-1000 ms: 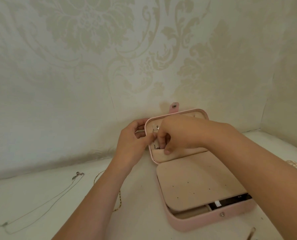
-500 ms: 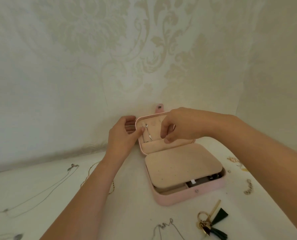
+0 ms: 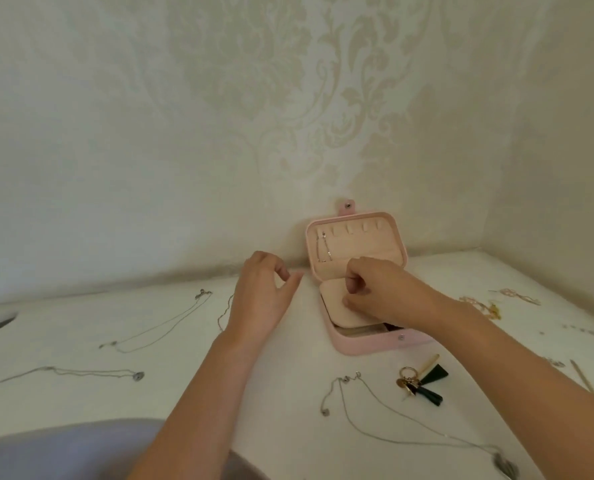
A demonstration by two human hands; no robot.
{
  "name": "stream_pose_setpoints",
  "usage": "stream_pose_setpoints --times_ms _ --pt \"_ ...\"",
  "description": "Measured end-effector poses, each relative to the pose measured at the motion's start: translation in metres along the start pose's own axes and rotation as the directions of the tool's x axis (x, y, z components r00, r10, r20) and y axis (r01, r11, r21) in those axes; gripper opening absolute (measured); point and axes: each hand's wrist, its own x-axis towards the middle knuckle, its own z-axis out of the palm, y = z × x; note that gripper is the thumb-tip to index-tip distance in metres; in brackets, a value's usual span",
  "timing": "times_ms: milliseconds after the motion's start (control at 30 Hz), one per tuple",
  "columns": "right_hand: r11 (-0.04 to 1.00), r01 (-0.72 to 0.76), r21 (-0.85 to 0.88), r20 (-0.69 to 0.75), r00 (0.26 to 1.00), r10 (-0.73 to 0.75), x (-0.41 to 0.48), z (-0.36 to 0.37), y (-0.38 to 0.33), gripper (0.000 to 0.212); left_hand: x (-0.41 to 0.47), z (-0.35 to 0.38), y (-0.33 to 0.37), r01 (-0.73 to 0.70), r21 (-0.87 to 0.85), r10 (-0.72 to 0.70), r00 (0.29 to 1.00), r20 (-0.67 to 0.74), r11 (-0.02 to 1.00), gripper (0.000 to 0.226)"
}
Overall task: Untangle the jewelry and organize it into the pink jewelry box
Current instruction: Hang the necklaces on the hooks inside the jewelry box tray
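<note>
Thin silver chain necklaces [image 3: 163, 322] lie left on the white tabletop [image 3: 63, 320]. My left hand [image 3: 264, 296] hovers loose-fingered and empty beside the open pink jewelry box [image 3: 368, 344] at the far wall. My right hand [image 3: 382, 289] curls over its beige panel [image 3: 333, 303]; I cannot tell whether it holds anything.

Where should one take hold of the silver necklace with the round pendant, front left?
Probably at the round pendant, pinched from above: the silver necklace lies flat and stretched out on the table, and the pendant is its thickest part.
</note>
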Motion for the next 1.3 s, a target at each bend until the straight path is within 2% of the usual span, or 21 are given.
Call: stream_pose_setpoints --times_ms 100,167,233,367,500,600,667,767,900,933,1000,1100,1133,1233,1300 --pt "0.999 0.003 0.051 -0.096 0.995 0.002 -0.004 0.009 0.005 0.008 -0.02 -0.015 -0.021 0.163 0.082 -0.163 0.987 -0.009 0.983 0.009" --pt "0.998 0.027 0.048 -0.121 0.992 -0.021 -0.005 0.012 0.007 0.006 -0.032 -0.025 -0.034 0.246 0.147 -0.249 0.969 -0.002 0.958 0.018" --pt "0.998 0.058 0.03 -0.138 0.989 -0.053 -0.008 0.015 0.01 0.006 -0.043 -0.033 -0.041 0.257 0.196 -0.269 0.962 0.037 0.946 0.028" --pt "0.991 0.116 -0.06 -0.194 0.973 -0.126 -0.013 0.022 0.011 0.007 -0.071 -0.043 -0.039 0.17 0.263 -0.215 0.964 0.154 0.95 0.041" --pt "0.986 0.1 -0.133 -0.192 0.973 -0.125 -0.013 0.022 0.006 0.012 -0.097 -0.052 -0.032 0.145 0.242 -0.207 0.944 0.257 0.96 0.044" --pt "0.978 0.06 -0.2 -0.159 0.983 -0.093 -0.014 0.021 -0.004 0.016 -0.113 -0.062 -0.022 0.042 0.229 -0.125 0.925 0.359 0.972 0.043" --pt "0.977 0.048 -0.206 -0.13 0.989 -0.076 -0.015 0.021 -0.014 0.019 -0.124 -0.068 -0.015 -0.047 0.219 -0.06 0.887 0.457 0.975 0.047" --pt "0.975 0.134 -0.176 -0.075 0.986 -0.149 -0.018 0.031 -0.03 0.026 -0.138 -0.073 -0.013 -0.114 0.18 0.006 0.86 0.511 0.977 0.061" --pt "0.921 0.381 -0.086 0.171 0.916 -0.363 -0.033 0.052 -0.052 0.051 -0.139 -0.084 -0.018 -0.121 0.043 0.087 0.879 0.468 0.992 0.038" --pt "0.907 0.418 -0.059 0.223 0.891 -0.396 -0.037 0.055 -0.058 0.052 -0.137 -0.086 -0.021 -0.128 0.026 0.103 0.888 0.449 0.991 0.036" --pt "0.878 0.475 -0.058 0.27 0.854 -0.444 -0.042 0.061 -0.065 0.039 -0.129 -0.092 -0.029 -0.118 0.029 0.095 0.905 0.414 0.993 0.028" --pt "0.89 0.45 -0.075 0.248 0.872 -0.421 -0.042 0.06 -0.069 0.025 -0.11 -0.103 -0.04 -0.04 0.029 0.024 0.905 0.426 0.999 0.006" --pt "0.904 0.423 -0.065 0.225 0.888 -0.4 -0.041 0.06 -0.069 0.023 -0.105 -0.105 -0.041 -0.058 0.047 0.031 0.893 0.448 0.997 0.002" --pt "0.931 0.362 -0.049 0.179 0.92 -0.349 -0.043 0.061 -0.068 0.029 -0.1 -0.103 -0.041 -0.135 0.085 0.071 0.85 0.523 0.987 0.008" --pt "0.944 0.329 -0.026 0.195 0.928 -0.318 -0.044 0.065 -0.068 0.039 -0.1 -0.104 -0.035 -0.043 -0.026 0.05 0.85 0.524 0.999 0.013"
